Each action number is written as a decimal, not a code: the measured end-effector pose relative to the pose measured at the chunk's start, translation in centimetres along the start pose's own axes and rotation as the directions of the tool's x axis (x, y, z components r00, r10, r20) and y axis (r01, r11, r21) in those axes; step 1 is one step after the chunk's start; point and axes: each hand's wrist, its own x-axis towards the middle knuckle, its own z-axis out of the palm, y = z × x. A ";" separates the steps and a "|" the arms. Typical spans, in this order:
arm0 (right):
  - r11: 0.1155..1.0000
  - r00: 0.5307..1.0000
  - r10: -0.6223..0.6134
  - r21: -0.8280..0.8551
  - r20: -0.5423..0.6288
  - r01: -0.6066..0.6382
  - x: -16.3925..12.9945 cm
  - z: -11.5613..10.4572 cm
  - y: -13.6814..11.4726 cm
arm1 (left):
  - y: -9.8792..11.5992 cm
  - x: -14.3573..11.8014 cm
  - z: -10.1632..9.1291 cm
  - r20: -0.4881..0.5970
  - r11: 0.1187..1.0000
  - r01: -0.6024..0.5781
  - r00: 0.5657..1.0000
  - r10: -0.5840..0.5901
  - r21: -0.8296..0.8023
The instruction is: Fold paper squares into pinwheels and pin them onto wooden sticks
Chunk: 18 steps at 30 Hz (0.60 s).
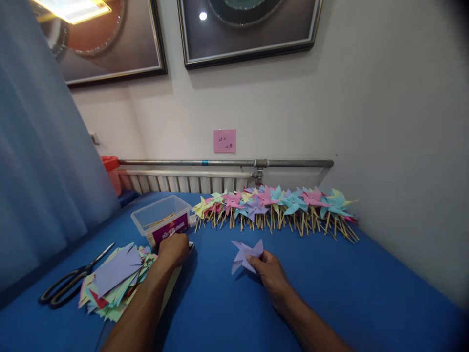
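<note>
In my right hand (270,274) is a folded purple paper pinwheel (242,255), pinched between thumb and fingers above the blue table. My left hand (175,248) reaches down at a small box (191,246) in front of the clear plastic tub. Its fingers point away from me and are mostly hidden, so I cannot see what they touch. Left of that arm lies a heap of cut coloured paper (117,276) with purple sheets on top. The clear tub (146,215) has a purple label and holds some thin wooden sticks (161,220).
Black-handled scissors (69,283) lie left of the paper heap. Finished pinwheels (293,201) on sticks form a long row at the back of the blue table (234,313). Behind them are a radiator (183,183) and pipe (183,163). A blue curtain (47,146) hangs left.
</note>
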 end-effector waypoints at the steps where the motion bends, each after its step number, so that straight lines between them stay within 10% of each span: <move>1: 1.000 1.000 0.003 -0.003 -0.001 -0.003 0.1 0.0 0.1 | 0.0 0.0 0.1 -0.001 1.000 -0.005 1.000 0.005 0.007; 18: 1.000 1.000 0.021 0.007 0.014 -0.021 0.0 -0.2 0.1 | 0.0 -0.2 -0.2 -0.018 0.997 -0.002 1.000 0.004 0.076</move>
